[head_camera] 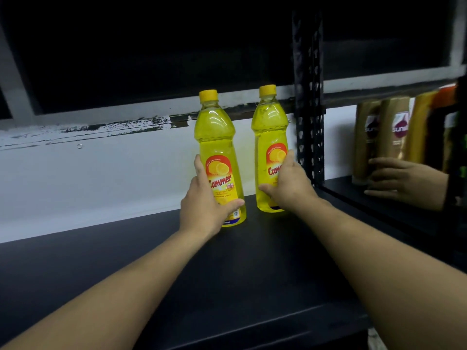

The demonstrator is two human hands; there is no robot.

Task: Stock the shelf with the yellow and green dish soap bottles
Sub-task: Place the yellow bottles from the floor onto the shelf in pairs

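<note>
Gripping left yellow bottle (pixel 219 137) low on body with our left hand (pixel 204 208): thumb across front below label, fingers up its left side. Our right hand (pixel 288 185) curls round lower body of right yellow bottle (pixel 270 132), thumb at its left, fingers up its right side. Both bottles upright on black shelf (pixel 227 274), near each other but apart, close to white wall (pixel 101 178) behind. Right bottle just beside black perforated post (pixel 308 109). We see gold bottles (pixel 394 130) on neighbouring shelf past post.
</note>
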